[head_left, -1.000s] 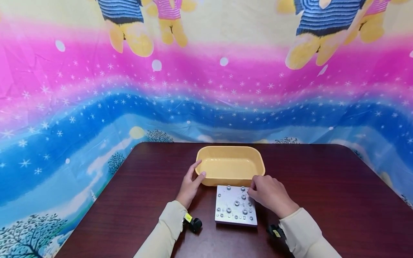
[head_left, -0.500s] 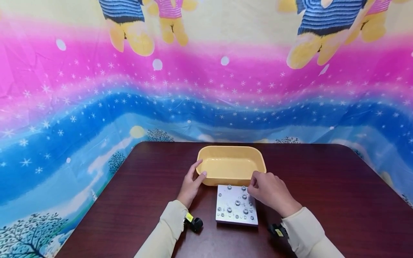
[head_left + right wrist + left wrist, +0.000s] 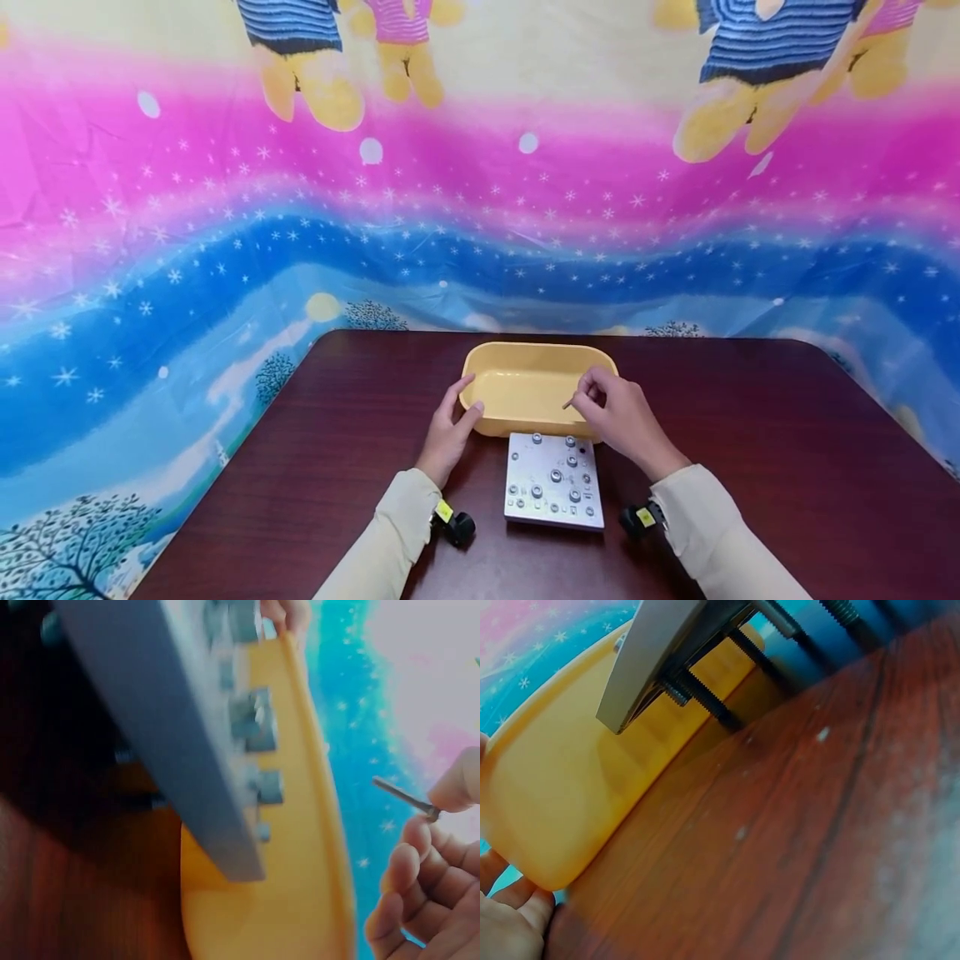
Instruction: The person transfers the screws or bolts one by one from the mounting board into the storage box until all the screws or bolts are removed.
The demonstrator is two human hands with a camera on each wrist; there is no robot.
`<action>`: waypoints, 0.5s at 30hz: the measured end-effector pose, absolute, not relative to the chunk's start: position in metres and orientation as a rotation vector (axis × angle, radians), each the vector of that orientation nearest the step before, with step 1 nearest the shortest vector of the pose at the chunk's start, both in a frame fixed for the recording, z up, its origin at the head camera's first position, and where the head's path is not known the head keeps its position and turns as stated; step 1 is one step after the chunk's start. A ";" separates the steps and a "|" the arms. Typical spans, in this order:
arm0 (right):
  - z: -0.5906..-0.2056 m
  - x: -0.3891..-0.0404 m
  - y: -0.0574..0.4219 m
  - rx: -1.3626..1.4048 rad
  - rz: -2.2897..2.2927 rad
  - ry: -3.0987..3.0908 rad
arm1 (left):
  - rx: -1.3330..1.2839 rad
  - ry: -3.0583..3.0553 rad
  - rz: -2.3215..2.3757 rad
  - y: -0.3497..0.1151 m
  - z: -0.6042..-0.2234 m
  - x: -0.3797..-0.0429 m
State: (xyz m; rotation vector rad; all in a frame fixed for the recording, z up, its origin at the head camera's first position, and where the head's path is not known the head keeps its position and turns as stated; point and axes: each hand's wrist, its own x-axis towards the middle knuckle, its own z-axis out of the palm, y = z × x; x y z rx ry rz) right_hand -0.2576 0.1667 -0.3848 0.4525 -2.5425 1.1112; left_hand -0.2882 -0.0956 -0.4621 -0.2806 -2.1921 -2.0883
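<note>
In the head view my right hand [image 3: 622, 421] pinches a small metal screw [image 3: 567, 405] between thumb and fingertips, above the right part of a yellow plastic bin [image 3: 517, 404]. The right wrist view shows the screw's thin shank [image 3: 401, 795] pointing away from the fingers, its head at the fingertips. At the bin's left end my left hand [image 3: 446, 437] holds the rim, thumb on the near side. A silver metal plate [image 3: 531, 468] stands right in front of the bin, fitted with several socket-head screws [image 3: 556, 476] of different sizes. A dark hole [image 3: 582, 451] shows near its far right corner.
The dark reddish-brown table [image 3: 360, 400] extends to both sides. Threaded shanks [image 3: 709, 697] stick out below the plate, which stands raised over the tabletop. A patterned cloth [image 3: 480, 208] hangs behind the table's far edge. Wrist cameras [image 3: 459, 528] sit at both cuffs.
My right hand has risen from the plate's far right corner and moved forward over the bin, carrying the screw, which now shows. A hole is now visible there. My left hand keeps its hold.
</note>
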 end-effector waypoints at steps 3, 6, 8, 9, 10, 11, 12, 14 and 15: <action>-0.387 -0.266 0.168 0.449 1.136 -2.534 | -0.270 -2.193 -2.081 -0.095 -0.463 -0.288; -0.390 -0.273 0.169 0.470 1.145 -2.538 | -0.255 -2.201 -2.075 -0.095 -0.465 -0.288; -0.392 -0.277 0.170 0.494 1.145 -2.536 | -0.250 -2.205 -2.070 -0.095 -0.465 -0.288; -0.394 -0.279 0.170 0.505 1.144 -2.534 | -0.248 -2.207 -2.069 -0.095 -0.464 -0.287; -0.395 -0.281 0.170 0.515 1.144 -2.533 | -0.248 -2.209 -2.067 -0.095 -0.464 -0.286; -0.396 -0.282 0.170 0.524 1.141 -2.532 | -0.249 -2.212 -2.066 -0.095 -0.463 -0.285; -0.397 -0.284 0.170 0.529 1.140 -2.532 | -0.249 -2.213 -2.066 -0.095 -0.462 -0.284; -0.398 -0.286 0.170 0.538 1.132 -2.540 | -0.250 -2.224 -2.071 -0.095 -0.458 -0.281; -0.399 -0.287 0.170 0.539 1.127 -2.545 | -0.251 -2.229 -2.067 -0.095 -0.456 -0.280</action>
